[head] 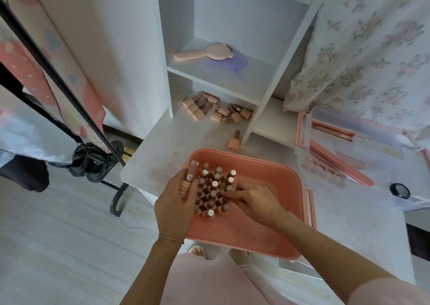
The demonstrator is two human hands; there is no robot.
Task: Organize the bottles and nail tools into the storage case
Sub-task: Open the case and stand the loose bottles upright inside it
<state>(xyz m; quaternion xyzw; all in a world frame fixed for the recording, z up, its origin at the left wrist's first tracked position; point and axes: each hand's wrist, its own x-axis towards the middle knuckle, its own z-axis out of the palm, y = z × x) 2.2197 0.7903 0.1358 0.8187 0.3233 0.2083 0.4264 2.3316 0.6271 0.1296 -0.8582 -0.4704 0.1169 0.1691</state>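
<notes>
- Nearest the camera: the person's pink-clad lap, with both bare forearms reaching forward over the near rim of the pink storage case (267, 165), which sits on the white tabletop (162, 137).
- Left hand (175, 202): fingers curled round one bottle (189, 176) — ribbed cap in the palm, base pointing away. It is held at the case's left wall, just beside the packed bottles.
- Right hand (253, 200): fingers bent down among the upright bottles (214, 190), fingertips touching their right edge; whether they pinch one cannot be told.
- The upright bottles stand in close rows in the left part of the case, between the two hands; the right part of the case shows bare floor.
- A single bottle (233, 140) lies on the tabletop just beyond the far rim.
- A heap of loose bottles (216, 110) lies farther back in the lower shelf opening, well apart from both hands.
- A clear tray (349, 151) to the right of the case holds nail files and small pink pieces — its edge is near the case's right corner.
- Upper shelf: a pink hairbrush (202, 53) resting over a purple item (235, 65).
- Right of the tray: a small black round object (399, 190) on the tabletop.
</notes>
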